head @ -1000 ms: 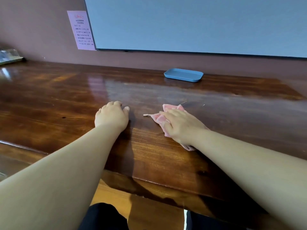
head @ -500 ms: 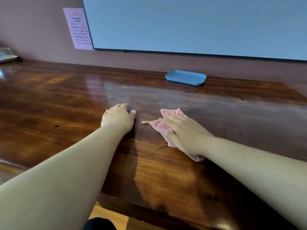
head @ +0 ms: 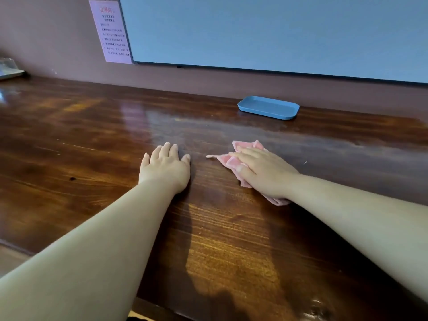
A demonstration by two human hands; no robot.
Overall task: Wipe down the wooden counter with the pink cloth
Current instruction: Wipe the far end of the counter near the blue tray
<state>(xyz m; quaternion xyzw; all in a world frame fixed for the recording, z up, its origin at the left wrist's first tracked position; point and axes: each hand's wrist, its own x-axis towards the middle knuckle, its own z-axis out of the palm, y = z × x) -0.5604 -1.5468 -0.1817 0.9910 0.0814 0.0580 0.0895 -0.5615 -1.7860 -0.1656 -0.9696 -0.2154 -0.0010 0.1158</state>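
Two bare forearms reach forward over a glossy, dark wooden counter (head: 220,239). The left hand (head: 165,169) lies palm down on the wood, fingers straight and slightly spread, holding nothing. The right hand (head: 264,172) lies flat on top of a crumpled pink cloth (head: 228,162), pressing it onto the counter with fingers extended and pointing left; cloth edges stick out past the fingertips and beneath the wrist. The two hands sit side by side near the middle of the counter, apart, with bare wood between them. Farther back, close to the wall, rests a shallow blue tray (head: 268,107). A pink paper notice (head: 112,31) hangs on the wall beside a large pale blue board (head: 278,31).
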